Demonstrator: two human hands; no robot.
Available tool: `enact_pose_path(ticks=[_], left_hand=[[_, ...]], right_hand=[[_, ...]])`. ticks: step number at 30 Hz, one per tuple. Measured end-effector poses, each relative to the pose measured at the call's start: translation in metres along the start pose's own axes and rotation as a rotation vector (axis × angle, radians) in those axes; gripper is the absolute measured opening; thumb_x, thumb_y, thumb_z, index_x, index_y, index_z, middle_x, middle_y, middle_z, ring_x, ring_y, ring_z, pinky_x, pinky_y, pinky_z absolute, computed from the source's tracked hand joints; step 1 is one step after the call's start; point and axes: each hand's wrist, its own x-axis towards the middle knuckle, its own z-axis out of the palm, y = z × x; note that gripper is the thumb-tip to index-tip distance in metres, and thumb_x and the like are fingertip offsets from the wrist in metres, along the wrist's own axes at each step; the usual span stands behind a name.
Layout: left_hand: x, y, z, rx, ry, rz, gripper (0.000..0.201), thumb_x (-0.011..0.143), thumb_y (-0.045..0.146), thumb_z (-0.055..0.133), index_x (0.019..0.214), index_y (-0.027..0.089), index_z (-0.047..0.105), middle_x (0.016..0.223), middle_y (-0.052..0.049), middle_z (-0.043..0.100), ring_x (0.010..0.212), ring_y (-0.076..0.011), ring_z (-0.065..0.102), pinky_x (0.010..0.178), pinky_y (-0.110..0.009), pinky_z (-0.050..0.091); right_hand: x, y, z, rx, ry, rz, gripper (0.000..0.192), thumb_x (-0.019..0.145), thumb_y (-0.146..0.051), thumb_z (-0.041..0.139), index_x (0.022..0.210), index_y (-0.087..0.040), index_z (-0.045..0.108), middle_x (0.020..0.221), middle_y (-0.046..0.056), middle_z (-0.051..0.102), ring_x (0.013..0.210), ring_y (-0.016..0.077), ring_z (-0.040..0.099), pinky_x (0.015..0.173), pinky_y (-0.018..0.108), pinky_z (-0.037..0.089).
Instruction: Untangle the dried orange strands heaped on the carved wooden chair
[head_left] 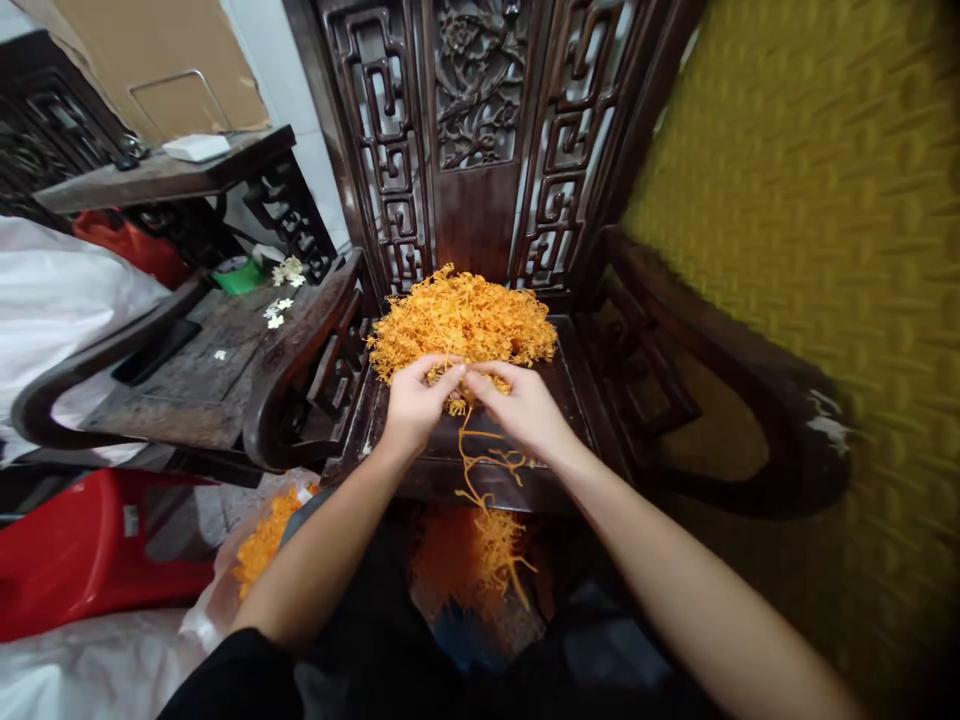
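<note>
A heap of thin orange strands (pixel 465 315) lies on the seat of a dark carved wooden chair (pixel 480 130). My left hand (pixel 414 402) and my right hand (pixel 521 405) meet at the heap's front edge. Their fingertips pinch the same small clump of strands together. Loose orange strands (pixel 491 470) hang down from my hands over the seat's front edge. Below the seat, between my knees, sits another mass of the orange strands (pixel 469 555).
A second dark wooden chair (pixel 202 360) stands to the left with small white flowers (pixel 279 310) and a green object on its seat. A red plastic stool (pixel 82 550) and white plastic sheeting lie lower left. A yellow textured surface (pixel 825 220) fills the right.
</note>
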Motion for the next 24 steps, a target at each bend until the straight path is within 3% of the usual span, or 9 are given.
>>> enact_pose_path(ticks=[3,6,10,14,17,19,22,24], left_hand=[[-0.002,0.0,0.005,0.073,0.073,0.093,0.023,0.077,0.037,0.079,0.085,0.016,0.076,0.087,-0.005,0.075,0.078,-0.0164,0.067,0.076,-0.029,0.053],[-0.002,-0.002,0.01,-0.015,0.114,0.05,0.025,0.075,0.037,0.081,0.082,0.015,0.071,0.081,-0.003,0.072,0.073,-0.0137,0.064,0.07,-0.027,0.052],[-0.002,0.002,0.012,-0.167,-0.012,-0.139,0.035,0.072,0.044,0.082,0.084,0.015,0.068,0.077,-0.002,0.068,0.063,-0.0108,0.061,0.062,-0.026,0.052],[-0.003,0.013,0.009,-0.176,-0.15,-0.204,0.034,0.065,0.036,0.088,0.078,0.014,0.067,0.067,-0.002,0.067,0.055,-0.0085,0.057,0.055,-0.023,0.047],[-0.003,0.021,0.001,-0.212,-0.123,-0.228,0.032,0.06,0.03,0.089,0.074,0.014,0.066,0.063,0.0,0.063,0.052,-0.0074,0.054,0.05,-0.022,0.043],[-0.002,0.025,-0.007,-0.202,-0.104,-0.25,0.031,0.06,0.028,0.089,0.076,0.014,0.067,0.064,0.001,0.062,0.051,-0.0074,0.054,0.051,-0.022,0.044],[0.002,0.023,-0.02,-0.112,-0.114,-0.21,0.029,0.065,0.032,0.087,0.082,0.014,0.071,0.069,-0.001,0.065,0.056,-0.0085,0.056,0.057,-0.024,0.048],[0.004,0.019,-0.024,-0.037,-0.118,-0.144,0.033,0.067,0.035,0.086,0.089,0.014,0.073,0.08,-0.003,0.07,0.065,-0.0115,0.062,0.065,-0.026,0.051]], right_hand=[[-0.001,0.004,0.006,-0.272,0.061,-0.124,0.037,0.086,-0.047,0.072,0.111,-0.021,0.072,0.116,0.01,0.073,0.109,0.0273,0.066,0.097,0.042,0.049],[-0.002,0.005,0.007,-0.313,0.086,-0.215,0.038,0.09,-0.044,0.068,0.121,-0.021,0.067,0.125,0.01,0.07,0.115,0.0271,0.065,0.101,0.042,0.046],[-0.003,0.009,0.008,-0.248,0.138,-0.247,0.022,0.094,-0.04,0.063,0.098,-0.02,0.068,0.096,0.006,0.074,0.088,0.021,0.067,0.083,0.034,0.05],[0.01,0.015,0.003,-0.01,0.231,-0.106,0.029,0.091,-0.045,0.065,0.078,-0.02,0.059,0.066,0.0,0.06,0.058,0.0121,0.054,0.054,0.025,0.042],[0.028,0.012,-0.021,0.324,0.45,0.038,0.036,0.085,-0.048,0.071,0.075,-0.022,0.048,0.059,-0.006,0.048,0.043,0.0064,0.038,0.037,0.019,0.024],[0.037,0.004,-0.043,0.472,0.54,0.064,0.036,0.083,-0.044,0.074,0.077,-0.022,0.046,0.061,-0.007,0.049,0.041,0.0049,0.038,0.034,0.016,0.022],[0.039,-0.006,-0.063,0.469,0.431,0.073,0.03,0.08,-0.036,0.076,0.078,-0.019,0.052,0.072,-0.001,0.062,0.045,0.0063,0.051,0.033,0.015,0.026],[0.033,-0.01,-0.062,0.431,0.299,0.097,0.025,0.077,-0.031,0.078,0.082,-0.016,0.058,0.078,0.003,0.067,0.047,0.0085,0.057,0.032,0.016,0.028]])
